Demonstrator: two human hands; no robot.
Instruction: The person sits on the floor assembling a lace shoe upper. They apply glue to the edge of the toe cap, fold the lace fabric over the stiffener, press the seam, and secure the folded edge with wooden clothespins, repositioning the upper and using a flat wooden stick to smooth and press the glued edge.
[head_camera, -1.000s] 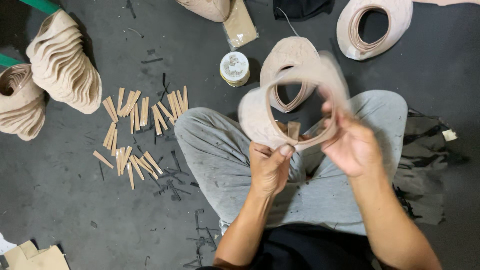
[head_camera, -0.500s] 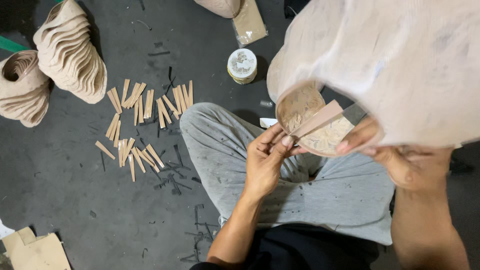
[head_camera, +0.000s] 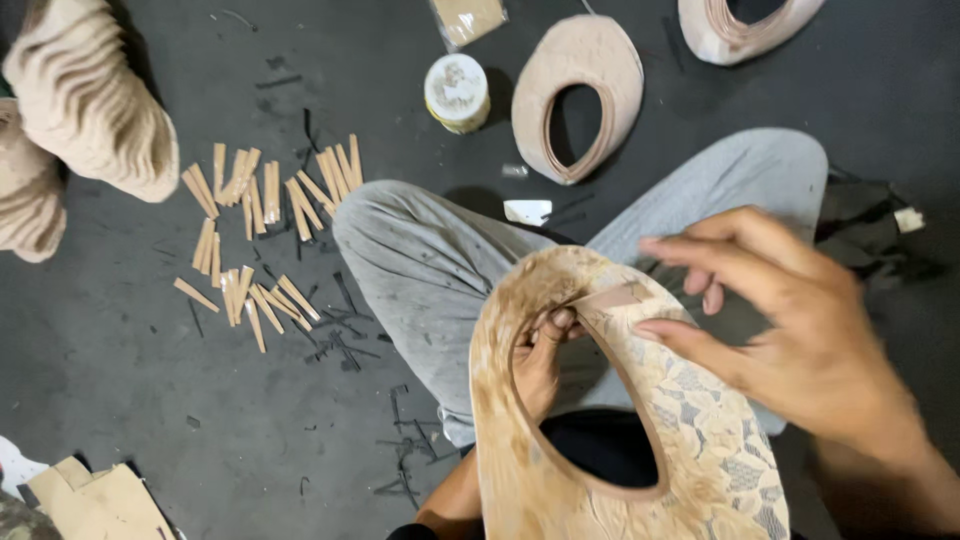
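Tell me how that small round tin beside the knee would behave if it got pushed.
The round tin stands upright on its flat base on the dark floor, so a low push would probably slide it rather than tip it. It looks squat, so toppling seems unlikely. Knocked onto its curved side, it could roll towards the wooden strips.

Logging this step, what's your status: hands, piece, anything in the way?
Left hand grips shoe upper through its opening. Right hand open, fingertips at the tan strip. Nothing between hands and piece.

Shoe upper (head_camera: 560, 440) hides left hand (head_camera: 538, 362); bottom cropped.
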